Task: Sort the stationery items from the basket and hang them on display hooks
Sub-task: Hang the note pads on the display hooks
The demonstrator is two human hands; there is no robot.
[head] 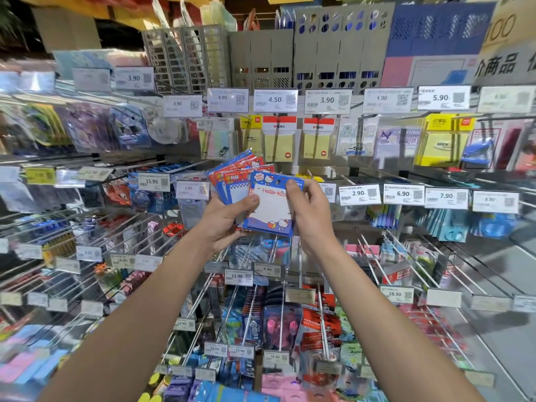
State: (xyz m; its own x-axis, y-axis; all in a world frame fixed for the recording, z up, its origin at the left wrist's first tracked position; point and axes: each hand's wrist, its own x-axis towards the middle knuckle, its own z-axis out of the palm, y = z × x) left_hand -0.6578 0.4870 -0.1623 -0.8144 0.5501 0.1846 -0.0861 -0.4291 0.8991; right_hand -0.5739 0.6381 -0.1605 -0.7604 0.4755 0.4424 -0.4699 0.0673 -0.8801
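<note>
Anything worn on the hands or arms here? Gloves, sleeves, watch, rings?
Nothing worn that shows. The left hand and right hand are bare, with no gloves and no rings in view. The left forearm and right forearm are bare down to the frame edge: no sleeve, watch or wristband.

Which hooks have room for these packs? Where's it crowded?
Left prongs beside the left hand, below the 15.90 tag, look bare; so do right prongs above the 28.90 tag. The yellow note row above the packs is crowded.
</note>
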